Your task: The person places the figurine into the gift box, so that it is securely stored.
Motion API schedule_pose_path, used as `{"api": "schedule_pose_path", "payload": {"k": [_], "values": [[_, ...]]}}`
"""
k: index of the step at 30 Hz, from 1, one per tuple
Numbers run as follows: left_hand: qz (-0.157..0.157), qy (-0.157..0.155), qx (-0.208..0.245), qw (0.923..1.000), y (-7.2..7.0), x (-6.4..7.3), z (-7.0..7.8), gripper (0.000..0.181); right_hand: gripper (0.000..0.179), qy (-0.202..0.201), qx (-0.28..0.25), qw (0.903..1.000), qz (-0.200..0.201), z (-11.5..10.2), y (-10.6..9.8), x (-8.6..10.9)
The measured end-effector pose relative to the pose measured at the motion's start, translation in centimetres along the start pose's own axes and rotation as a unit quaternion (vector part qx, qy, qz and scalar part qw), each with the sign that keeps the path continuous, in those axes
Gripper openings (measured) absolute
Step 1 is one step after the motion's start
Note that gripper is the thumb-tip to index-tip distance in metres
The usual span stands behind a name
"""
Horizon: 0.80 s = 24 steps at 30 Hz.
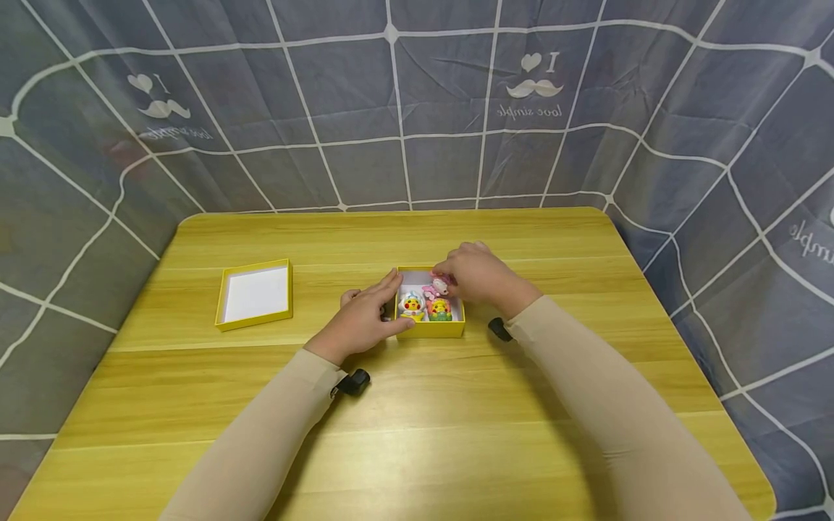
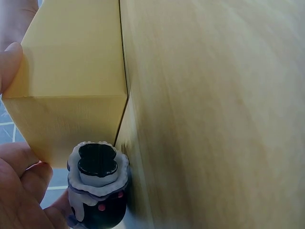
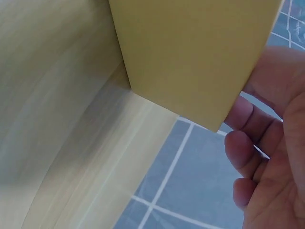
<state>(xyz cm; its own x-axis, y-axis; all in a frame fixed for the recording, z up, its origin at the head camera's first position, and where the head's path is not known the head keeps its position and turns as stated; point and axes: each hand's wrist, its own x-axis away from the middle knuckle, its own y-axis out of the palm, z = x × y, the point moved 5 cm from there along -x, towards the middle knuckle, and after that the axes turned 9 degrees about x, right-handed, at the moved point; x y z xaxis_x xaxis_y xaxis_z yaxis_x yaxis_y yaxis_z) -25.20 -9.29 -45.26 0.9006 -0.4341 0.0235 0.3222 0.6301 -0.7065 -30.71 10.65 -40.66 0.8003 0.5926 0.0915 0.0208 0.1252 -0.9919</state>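
Note:
A shallow yellow box with a white inside sits mid-table. My left hand holds it at the left side, thumb on the front rim and fingertips near the back left corner. Inside stand a yellow-faced figurine in a white hood and another in a pink hood with a green base. Behind the latter, my right hand pinches a pink and white figurine at the back right of the box. A black and white figurine stands on the table beside the box, close to my left fingers.
The yellow box lid, white inside, lies open side up on the left of the table. Wood-grain tabletop spreads around the box. A grey-blue checked curtain hangs behind the far edge and on both sides.

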Motion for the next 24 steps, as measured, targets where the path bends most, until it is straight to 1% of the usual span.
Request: {"api": "schedule_pose_path", "payload": {"k": [3,7,11,16,24], "values": [[0.000,0.000,0.000,1.0000,0.0,0.0,0.0,0.094,0.040,0.000,-0.004,1.0000,0.000,0.1,0.0,0.0],[0.001,0.000,0.000,1.0000,0.0,0.0,-0.1,0.094,0.042,0.012,-0.018,0.9998,0.003,0.4,0.1,0.1],[0.002,0.000,-0.002,1.0000,0.0,-0.1,-0.2,0.094,0.042,0.023,-0.031,0.9992,0.013,0.6,0.2,0.2],[0.005,0.001,-0.006,1.0000,0.0,-0.2,-0.2,0.095,0.039,0.027,-0.046,0.9983,0.023,0.8,0.3,0.2],[0.007,0.002,-0.014,0.9999,-0.1,-0.3,-0.3,0.095,0.039,0.035,-0.075,0.9963,0.021,1.4,1.1,0.0]]}}
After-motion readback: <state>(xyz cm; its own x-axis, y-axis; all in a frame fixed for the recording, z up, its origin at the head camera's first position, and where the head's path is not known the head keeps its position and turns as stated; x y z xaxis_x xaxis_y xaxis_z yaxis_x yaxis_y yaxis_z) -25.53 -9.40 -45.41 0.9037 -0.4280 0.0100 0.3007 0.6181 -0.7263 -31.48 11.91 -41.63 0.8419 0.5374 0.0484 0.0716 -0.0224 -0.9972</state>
